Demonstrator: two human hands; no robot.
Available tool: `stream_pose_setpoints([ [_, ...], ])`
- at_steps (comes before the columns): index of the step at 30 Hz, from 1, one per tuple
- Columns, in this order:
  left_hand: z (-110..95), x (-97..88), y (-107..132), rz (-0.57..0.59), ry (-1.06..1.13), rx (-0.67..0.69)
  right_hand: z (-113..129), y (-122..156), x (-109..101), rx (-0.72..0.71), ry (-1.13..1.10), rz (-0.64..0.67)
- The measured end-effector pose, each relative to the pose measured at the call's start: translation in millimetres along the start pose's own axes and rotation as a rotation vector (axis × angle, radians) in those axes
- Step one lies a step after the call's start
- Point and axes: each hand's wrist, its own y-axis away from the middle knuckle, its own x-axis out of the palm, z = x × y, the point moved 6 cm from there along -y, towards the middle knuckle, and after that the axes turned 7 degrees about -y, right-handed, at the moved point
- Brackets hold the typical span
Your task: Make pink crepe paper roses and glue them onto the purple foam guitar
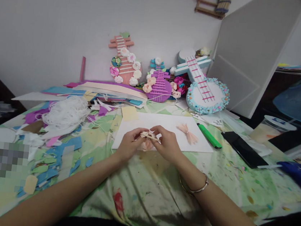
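My left hand [129, 143] and my right hand [166, 142] meet over the near edge of a white sheet [165, 123]. Both pinch a small pleated pale pink paper piece [148, 136] between fingertips, with more pink paper showing just beneath the fingers. A finished pink pleated bow [187, 132] lies on the white sheet to the right of my right hand. A metal bangle [195, 187] circles my right wrist.
A green marker [209, 135], a black phone [245, 150] and a lidded cup [269, 128] lie at right. White string [66, 112] and paper scraps [52, 160] cover the left. Decorated paper guitars [159, 81] lean on the wall; a white box [252, 52] stands behind.
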Motion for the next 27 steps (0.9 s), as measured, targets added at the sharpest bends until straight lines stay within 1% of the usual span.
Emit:
stream_pose_setpoints([
  [3,-0.8,-3.5,-0.5,-0.008,-0.073,0.023,-0.9,0.2,1.7,0.014,-0.022,0.013],
  [6,1.2,-3.3,-0.7,0.005,-0.078,0.033,-3.8,1.3,5.5,0.03,-0.043,0.043],
  [12,4.8,-1.6,-1.1,0.009,-0.094,0.006,-8.9,2.6,9.7,0.11,-0.04,0.087],
  [18,4.3,-1.2,-1.5,0.034,-0.12,0.01,-5.3,1.6,6.5,0.108,-0.075,0.043],
  [23,1.9,-1.1,-1.0,0.006,-0.172,0.04,-11.9,2.4,8.5,0.149,-0.065,0.023],
  [27,-0.9,0.7,0.9,0.024,-0.196,0.047,-14.3,2.8,9.9,0.175,-0.072,0.031],
])
